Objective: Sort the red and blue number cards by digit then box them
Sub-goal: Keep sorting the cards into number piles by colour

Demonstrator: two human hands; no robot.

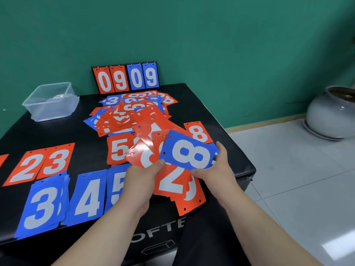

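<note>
Left hand (142, 175) pinches fanned red cards (143, 150), perhaps 8s; right hand (217, 169) grips blue 8 card (189, 152); scoreboard (125, 77) reads 0909.

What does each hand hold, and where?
The left hand pinches a fan of red cards at their near edge; the right hand holds the blue 8 card by its right edge.
</note>
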